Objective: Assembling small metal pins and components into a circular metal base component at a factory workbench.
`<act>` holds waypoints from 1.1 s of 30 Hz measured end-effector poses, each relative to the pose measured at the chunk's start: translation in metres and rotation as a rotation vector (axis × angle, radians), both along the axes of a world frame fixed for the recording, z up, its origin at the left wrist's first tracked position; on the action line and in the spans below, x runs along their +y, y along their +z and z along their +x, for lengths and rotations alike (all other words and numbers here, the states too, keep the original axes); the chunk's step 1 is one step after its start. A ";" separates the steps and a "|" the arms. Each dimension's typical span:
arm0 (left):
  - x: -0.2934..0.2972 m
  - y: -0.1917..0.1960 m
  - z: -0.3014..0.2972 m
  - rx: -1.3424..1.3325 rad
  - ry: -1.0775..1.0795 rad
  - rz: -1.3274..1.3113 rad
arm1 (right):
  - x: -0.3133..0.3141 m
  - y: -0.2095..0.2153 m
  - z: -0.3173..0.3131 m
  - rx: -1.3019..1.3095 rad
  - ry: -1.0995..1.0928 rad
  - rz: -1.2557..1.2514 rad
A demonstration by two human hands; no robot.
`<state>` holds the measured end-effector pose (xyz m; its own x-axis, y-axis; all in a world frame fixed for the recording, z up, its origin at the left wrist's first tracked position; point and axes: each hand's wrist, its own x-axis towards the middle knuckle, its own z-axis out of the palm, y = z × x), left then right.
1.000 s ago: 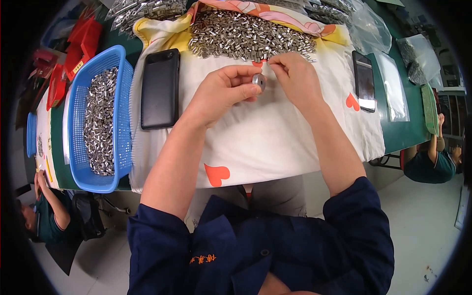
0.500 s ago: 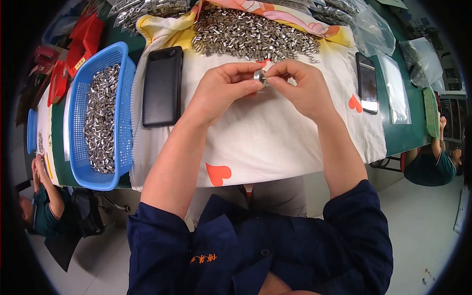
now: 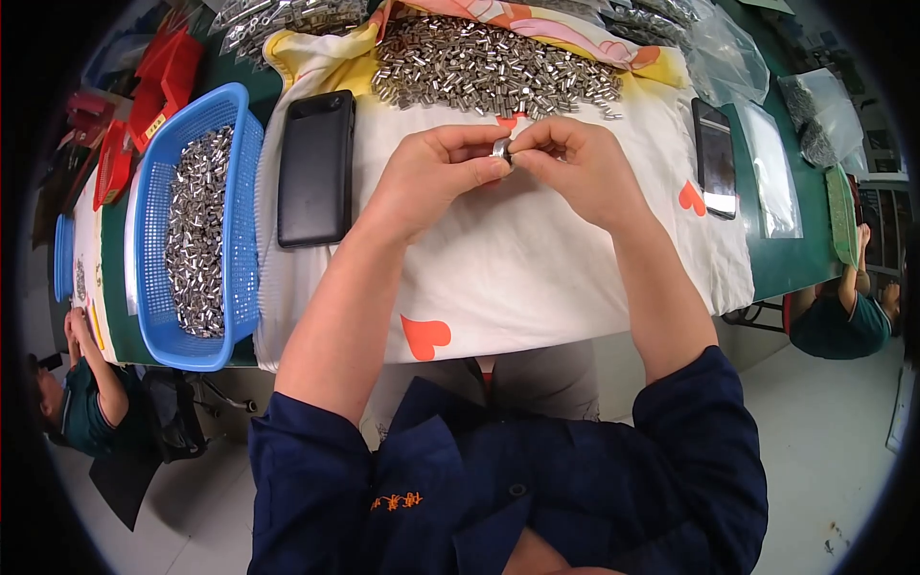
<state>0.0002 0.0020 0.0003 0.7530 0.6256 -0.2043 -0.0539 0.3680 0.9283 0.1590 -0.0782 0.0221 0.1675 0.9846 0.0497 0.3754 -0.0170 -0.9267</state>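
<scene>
Over the white cloth (image 3: 537, 278), my left hand (image 3: 431, 177) pinches a small round metal ring (image 3: 501, 149) between thumb and fingers. My right hand (image 3: 585, 172) meets it from the right, thumb and forefinger pressed together against the ring's dark face. Whatever those right fingertips grip is hidden behind them. Just beyond both hands spreads a pile of short shiny metal cylinders (image 3: 489, 67).
At left stands a blue basket (image 3: 187, 360) holding many metal cylinders (image 3: 198, 240). A black slab-shaped device (image 3: 316, 172) lies beside it. At right are a phone (image 3: 714, 158) and a clear plastic bag (image 3: 770, 172). Co-workers sit at both sides.
My right fingertips have moved slightly left, up against the ring. A small shiny stub that showed between them and the ring is now out of sight.
</scene>
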 end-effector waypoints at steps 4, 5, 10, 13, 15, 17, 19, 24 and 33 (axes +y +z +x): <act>-0.001 0.003 0.000 0.013 -0.032 -0.011 | 0.001 -0.002 0.007 0.293 0.060 -0.109; -0.003 0.006 0.000 0.047 -0.059 0.001 | 0.001 -0.001 0.009 0.293 0.060 -0.110; -0.004 0.006 0.000 0.066 -0.096 0.030 | 0.004 -0.005 0.019 0.258 0.086 -0.243; -0.010 0.011 0.001 0.117 -0.123 0.110 | 0.008 -0.003 0.030 0.147 -0.155 -0.054; -0.012 0.013 0.001 0.141 -0.152 0.161 | 0.010 -0.013 0.030 0.042 -0.197 -0.009; -0.011 0.012 0.001 0.126 -0.148 0.156 | 0.011 -0.021 0.023 -0.555 -0.178 0.104; -0.012 0.011 0.001 0.113 -0.142 0.153 | 0.012 -0.027 0.024 -0.663 -0.142 0.142; -0.008 0.009 0.003 0.101 -0.101 0.173 | 0.012 -0.018 0.020 -0.756 -0.104 0.049; -0.003 0.001 0.003 -0.080 0.039 0.030 | 0.000 0.000 0.008 0.103 0.036 0.055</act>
<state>0.0034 -0.0013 0.0017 0.7409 0.6599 -0.1250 -0.1420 0.3358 0.9312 0.1668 -0.0779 0.0221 0.1394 0.9863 0.0886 0.2774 0.0470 -0.9596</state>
